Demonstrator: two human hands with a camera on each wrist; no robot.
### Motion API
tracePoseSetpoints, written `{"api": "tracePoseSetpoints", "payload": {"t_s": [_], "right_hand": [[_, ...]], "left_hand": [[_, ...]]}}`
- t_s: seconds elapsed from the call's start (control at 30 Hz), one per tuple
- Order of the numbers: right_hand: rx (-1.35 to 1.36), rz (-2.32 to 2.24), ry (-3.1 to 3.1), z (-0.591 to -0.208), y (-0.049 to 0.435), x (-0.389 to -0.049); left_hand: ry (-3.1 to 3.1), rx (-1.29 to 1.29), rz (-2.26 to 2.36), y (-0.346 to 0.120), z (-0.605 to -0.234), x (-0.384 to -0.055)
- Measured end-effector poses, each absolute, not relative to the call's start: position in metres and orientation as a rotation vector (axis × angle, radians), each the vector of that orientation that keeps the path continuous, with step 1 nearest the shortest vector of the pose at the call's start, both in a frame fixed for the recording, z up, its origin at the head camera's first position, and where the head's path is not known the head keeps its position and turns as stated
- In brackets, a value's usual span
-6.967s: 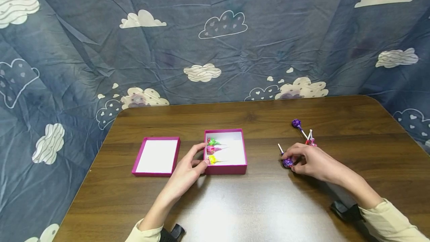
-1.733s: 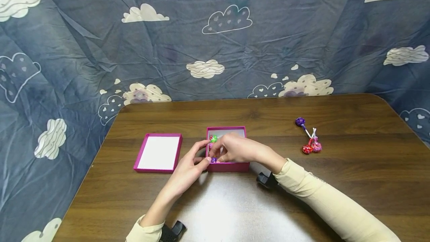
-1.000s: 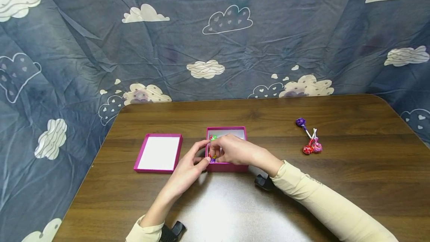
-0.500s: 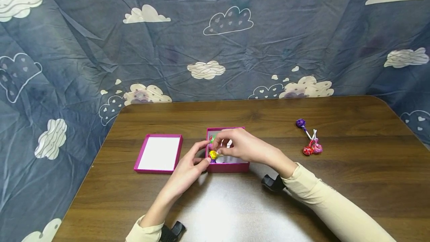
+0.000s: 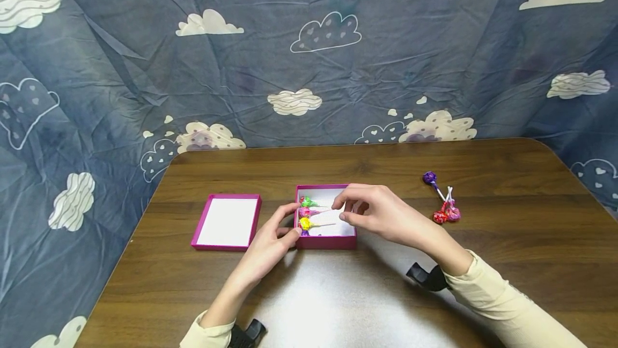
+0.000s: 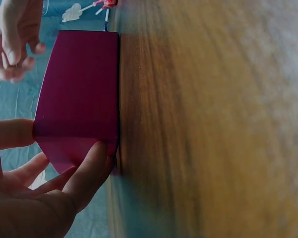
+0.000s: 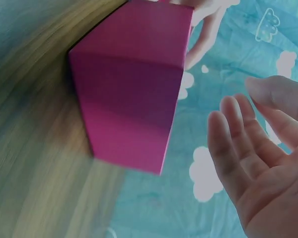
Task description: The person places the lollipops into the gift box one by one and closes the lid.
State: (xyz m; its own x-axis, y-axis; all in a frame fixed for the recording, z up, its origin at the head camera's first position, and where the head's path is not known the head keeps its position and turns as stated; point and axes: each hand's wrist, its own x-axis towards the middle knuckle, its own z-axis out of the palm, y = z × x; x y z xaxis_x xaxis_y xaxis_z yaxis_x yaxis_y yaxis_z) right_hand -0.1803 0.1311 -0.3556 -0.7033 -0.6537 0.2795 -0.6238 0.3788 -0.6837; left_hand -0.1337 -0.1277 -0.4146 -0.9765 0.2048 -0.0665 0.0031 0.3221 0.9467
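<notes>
An open magenta box (image 5: 325, 242) stands mid-table. Green (image 5: 307, 202), pink (image 5: 308, 212) and yellow (image 5: 307, 223) lollipops lie side by side in it, heads to the left. Along the near wall a purple lollipop (image 5: 304, 233) shows only in part, the wall hiding most of it. My left hand (image 5: 267, 244) grips the box's left end, thumb and fingers spread around its corners in the left wrist view. Above the box's right side is my right hand (image 5: 381, 213), fingers relaxed and holding nothing; the right wrist view shows a bare palm.
The box lid (image 5: 227, 221) lies white inside up at left on the wooden table (image 5: 367, 165). To the right lie three more lollipops: purple (image 5: 429, 178), red (image 5: 440, 216) and pink (image 5: 453, 213), their sticks crossing. A cloud-patterned cloth (image 5: 251, 80) hangs behind.
Seven seconds ago my right hand held a purple lollipop on the table; it now lies in the box. The right hand has since drawn back rightward from the lollipops. My left hand stays.
</notes>
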Motion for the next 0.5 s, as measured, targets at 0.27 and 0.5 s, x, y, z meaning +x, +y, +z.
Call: {"api": "tracePoseSetpoints", "payload": {"t_s": [0.27,0.5], "right_hand": [[-1.180,-1.198,2.691,-0.360,0.171,-0.176],[-1.179,-1.174,2.776,-0.363,0.204,-0.176]], "left_hand": [[2.371,0.205,1.759,-0.127,-0.415,-0.134],[2.356,0.201,1.769,-0.127,-0.416,-0.134]]}}
